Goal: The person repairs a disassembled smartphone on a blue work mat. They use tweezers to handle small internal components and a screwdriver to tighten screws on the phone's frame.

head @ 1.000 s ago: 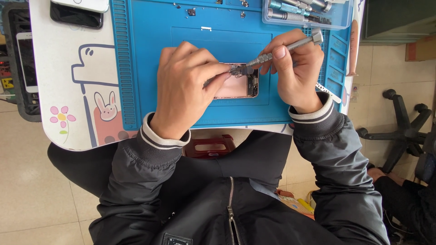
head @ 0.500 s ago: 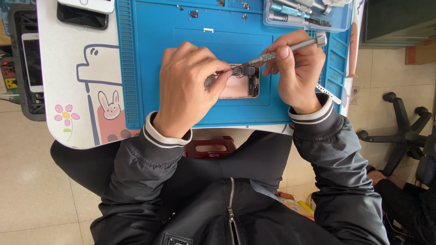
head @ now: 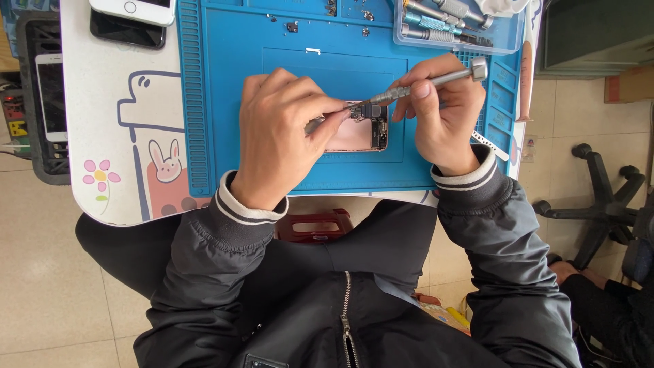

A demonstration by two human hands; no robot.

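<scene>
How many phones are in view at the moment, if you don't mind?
4: opened phone under the hands, white phone and black phone top left, another at far left. More may be hidden.

Phone-repair workshop: blue repair mat [head: 225,102], screwdrivers [head: 436,20]

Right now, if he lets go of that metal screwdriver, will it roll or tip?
The screwdriver looks round-shafted, so it would probably roll on the blue mat. Held slanted in the right hand, it would likely tip flat. Seems stiff.

Both forearms reach forward in dark sleeves. The left hand [head: 279,136] curls palm-down, fingertips pinched together. The right hand [head: 443,112] meets it, fingers closed in a pen grip
</scene>
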